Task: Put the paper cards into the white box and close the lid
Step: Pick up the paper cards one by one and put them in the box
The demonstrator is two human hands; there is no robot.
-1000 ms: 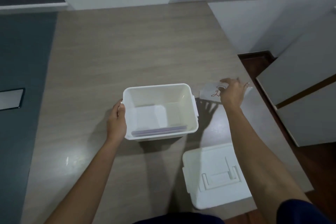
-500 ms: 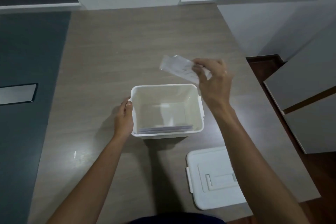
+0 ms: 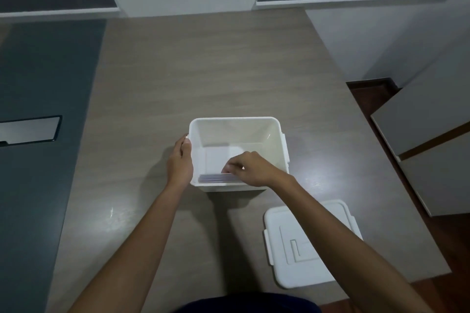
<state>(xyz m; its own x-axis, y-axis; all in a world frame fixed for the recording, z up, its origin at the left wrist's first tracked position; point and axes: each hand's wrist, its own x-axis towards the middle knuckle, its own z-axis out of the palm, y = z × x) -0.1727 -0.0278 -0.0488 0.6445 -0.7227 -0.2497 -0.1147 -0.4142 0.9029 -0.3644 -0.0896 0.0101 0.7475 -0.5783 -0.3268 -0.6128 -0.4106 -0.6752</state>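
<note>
The white box (image 3: 277, 132) stands open in the middle of the wooden table. Several paper cards (image 3: 212, 178) stand on edge against its near wall. My right hand (image 3: 248, 168) reaches down into the box, fingertips pinched on a card at the top of that stack; the card itself is mostly hidden by the fingers. My left hand (image 3: 181, 162) grips the box's left wall near the rim. The white lid (image 3: 287, 262) lies flat on the table at the near right, partly covered by my right forearm.
The table (image 3: 203, 71) ends close to the lid at right, with a dark wooden floor (image 3: 368, 94) below. Grey cabinet panels (image 3: 422, 134) stand at right. A dark strip with a glossy rectangle (image 3: 28, 131) runs along the left.
My right hand picked a card up from the table right of the box, lifted it over the far rim, and has now brought it down inside against the stack. The left hand stayed on the box.
</note>
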